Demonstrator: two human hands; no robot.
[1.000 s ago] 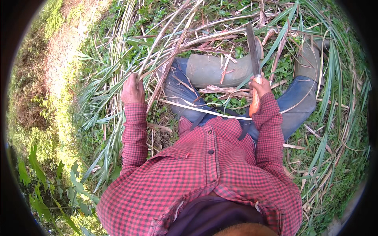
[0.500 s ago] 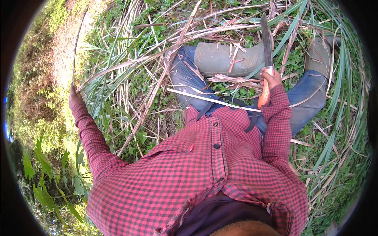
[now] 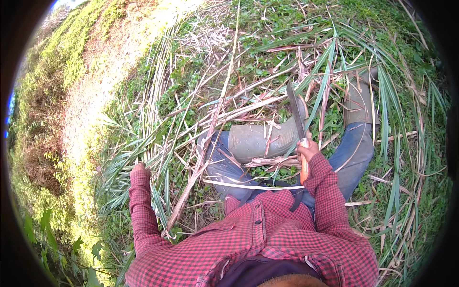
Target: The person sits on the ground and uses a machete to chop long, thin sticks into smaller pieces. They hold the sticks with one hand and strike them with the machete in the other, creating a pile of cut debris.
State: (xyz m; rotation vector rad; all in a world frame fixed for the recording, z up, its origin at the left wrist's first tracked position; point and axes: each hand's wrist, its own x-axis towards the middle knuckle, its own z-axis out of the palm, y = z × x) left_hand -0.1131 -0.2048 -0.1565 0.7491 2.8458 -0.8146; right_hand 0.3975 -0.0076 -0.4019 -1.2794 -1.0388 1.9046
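Observation:
A machete [image 3: 296, 115] with a long dark blade and an orange wooden handle is in my right hand [image 3: 308, 149]. My fingers wrap its grip in front of my lap, and the blade points away, its tip over my left boot. Out to the left, my left hand [image 3: 139, 168] is lowered at the edge of a heap of green leaves and pale stalks [image 3: 143, 138]. Its fingers are hidden, so what it grips or touches cannot be seen. A pale split strip [image 3: 253, 185] lies across my thighs.
My legs are spread on the grass in muddy rubber boots [image 3: 260, 142]. Long dry stalks [image 3: 220, 105] cross the ground by my left leg. Green blades [image 3: 389, 119] lie around my right boot. Bushes [image 3: 48, 138] and a sunlit bare strip [image 3: 91, 95] are at far left.
My left hand, which held a long thin stalk out to the side, has come down and inward to the leaf heap; that stalk no longer shows raised. My right hand keeps the machete.

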